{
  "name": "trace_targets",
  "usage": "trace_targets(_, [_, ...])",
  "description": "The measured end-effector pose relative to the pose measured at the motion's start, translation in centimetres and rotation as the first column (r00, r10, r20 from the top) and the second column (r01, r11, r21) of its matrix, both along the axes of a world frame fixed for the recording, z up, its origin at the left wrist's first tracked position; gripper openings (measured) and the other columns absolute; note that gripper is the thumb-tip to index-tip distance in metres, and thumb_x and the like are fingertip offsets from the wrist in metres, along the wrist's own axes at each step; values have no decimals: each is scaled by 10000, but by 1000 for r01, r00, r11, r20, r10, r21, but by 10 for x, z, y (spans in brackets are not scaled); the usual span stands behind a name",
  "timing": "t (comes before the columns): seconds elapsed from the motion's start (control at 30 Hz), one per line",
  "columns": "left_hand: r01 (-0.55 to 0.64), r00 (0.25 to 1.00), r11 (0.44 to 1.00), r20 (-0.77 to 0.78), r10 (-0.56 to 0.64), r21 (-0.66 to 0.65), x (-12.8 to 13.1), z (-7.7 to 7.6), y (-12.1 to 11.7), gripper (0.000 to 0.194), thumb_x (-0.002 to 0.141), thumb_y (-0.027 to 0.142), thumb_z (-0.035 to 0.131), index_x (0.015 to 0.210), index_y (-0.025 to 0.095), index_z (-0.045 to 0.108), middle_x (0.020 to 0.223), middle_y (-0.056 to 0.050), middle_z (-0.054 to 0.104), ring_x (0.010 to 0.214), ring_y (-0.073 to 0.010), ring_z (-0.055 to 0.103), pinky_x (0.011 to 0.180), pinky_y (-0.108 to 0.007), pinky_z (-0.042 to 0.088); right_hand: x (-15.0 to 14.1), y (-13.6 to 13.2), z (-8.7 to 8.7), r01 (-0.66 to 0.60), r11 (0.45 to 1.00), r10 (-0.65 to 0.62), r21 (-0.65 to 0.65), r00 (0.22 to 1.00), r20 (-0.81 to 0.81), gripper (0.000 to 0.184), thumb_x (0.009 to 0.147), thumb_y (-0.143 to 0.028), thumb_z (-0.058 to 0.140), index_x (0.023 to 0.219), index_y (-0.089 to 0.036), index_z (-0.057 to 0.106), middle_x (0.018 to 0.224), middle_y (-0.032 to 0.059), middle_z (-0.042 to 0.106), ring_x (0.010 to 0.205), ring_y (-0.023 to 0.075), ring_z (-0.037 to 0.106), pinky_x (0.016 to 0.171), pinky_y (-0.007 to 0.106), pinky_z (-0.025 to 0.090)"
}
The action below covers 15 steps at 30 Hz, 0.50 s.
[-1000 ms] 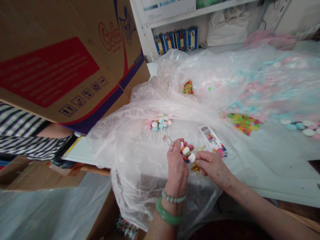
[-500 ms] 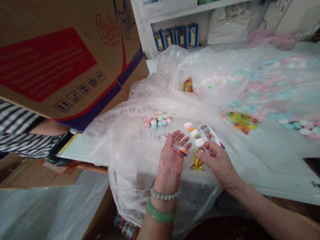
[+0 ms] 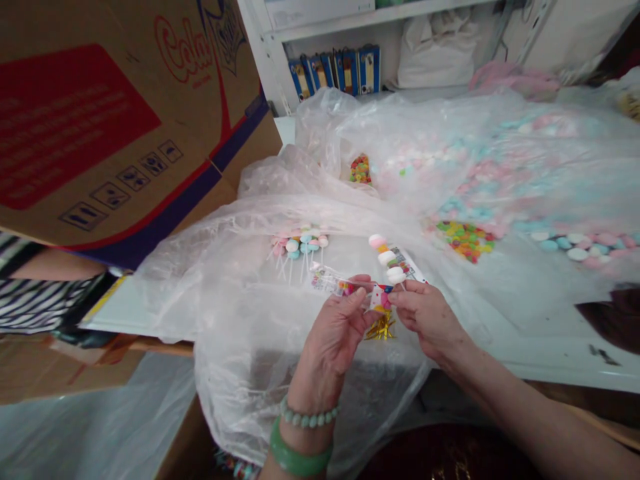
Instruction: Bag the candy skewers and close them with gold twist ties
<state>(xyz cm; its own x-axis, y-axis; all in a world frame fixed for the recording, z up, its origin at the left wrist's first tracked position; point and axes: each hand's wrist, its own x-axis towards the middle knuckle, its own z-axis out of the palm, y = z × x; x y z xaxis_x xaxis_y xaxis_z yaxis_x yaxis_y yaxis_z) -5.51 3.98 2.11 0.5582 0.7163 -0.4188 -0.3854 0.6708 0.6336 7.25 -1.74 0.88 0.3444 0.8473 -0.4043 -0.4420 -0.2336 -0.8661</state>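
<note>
My left hand [image 3: 340, 328] is closed on a small clear printed candy bag [image 3: 327, 280], which points away to the left. Between the thumb and fingers of my right hand [image 3: 431, 319] is the stick of a marshmallow skewer [image 3: 386, 257], its pink, orange, white and green pieces pointing up and away. The right fingertips also meet the colourful end of the bag. Just below the fingers lies a bunch of gold twist ties [image 3: 381, 328]. Another printed bag [image 3: 413, 265] lies flat behind the skewer, partly covered. Several marshmallow sticks [image 3: 300, 245] lie farther back on the plastic sheet.
A big cardboard box [image 3: 125, 133] stands at the left, with a person's striped sleeve [image 3: 30, 300] below it. Gummy candies [image 3: 465, 240] and loose marshmallows [image 3: 580, 247] lie to the right, partly under plastic sheeting [image 3: 320, 200]. A shelf [image 3: 330, 27] stands behind.
My hands have come together, and my left fingers have folded from an open palm onto the bag. The bag's colourful end now meets my right fingertips. The view has shifted slightly right.
</note>
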Motion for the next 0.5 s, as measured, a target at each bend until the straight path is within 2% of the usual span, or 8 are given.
trace_targets(0.13, [-142, 985, 989, -91, 144, 29, 3, -8, 2, 179, 685, 205, 759, 815, 111, 678, 770, -40, 673, 675, -132, 634, 591, -244, 544, -2, 0, -3, -50, 999, 49, -4, 998, -46, 266, 620, -291, 679, 592, -192, 435, 467, -103, 276, 400, 37, 167, 372, 209, 93])
trace_targets(0.2, [-231, 965, 973, -135, 226, -22, 6, -11, 5, 123, 712, 192, 738, 752, 106, 661, 704, -33, 668, 610, -118, 621, 561, -237, 539, -2, -1, -4, -66, 998, 65, 6, 997, 29, 264, 675, -334, 661, 615, -189, 450, 484, -95, 284, 418, 47, 188, 384, 210, 126])
trace_targets(0.27, [-312, 938, 944, -189, 290, -104, 6, -14, 9, 87, 760, 161, 691, 715, 109, 637, 641, -23, 653, 540, -105, 601, 509, -217, 516, 1, -5, -2, -77, 996, 69, 41, 982, 176, 286, 755, -390, 606, 623, -187, 455, 512, -78, 299, 453, 61, 231, 413, 212, 175])
trace_targets(0.33, [-381, 912, 909, -230, 340, -169, 3, -15, 14, 114, 804, 142, 641, 696, 122, 610, 590, -7, 626, 486, -92, 575, 468, -196, 484, 6, -12, 1, -100, 993, 72, 67, 939, 337, 312, 817, -419, 542, 625, -188, 458, 542, -59, 327, 493, 78, 284, 447, 218, 221])
trace_targets(0.4, [-417, 900, 892, -219, 377, -177, -1, -15, 18, 139, 821, 154, 629, 691, 135, 586, 548, 19, 581, 428, -70, 525, 415, -168, 426, 12, -22, 5, -158, 986, 117, 46, 870, 479, 317, 846, -417, 504, 625, -192, 468, 577, -38, 387, 539, 98, 354, 485, 228, 271])
trace_targets(0.5, [-372, 927, 917, -109, 359, -145, -8, -12, 20, 161, 833, 186, 628, 696, 140, 557, 536, 50, 511, 350, -27, 393, 340, -147, 299, 18, -37, 5, -267, 964, 214, -16, 734, 644, 313, 864, -391, 482, 618, -199, 502, 628, -12, 480, 640, 136, 465, 575, 247, 344])
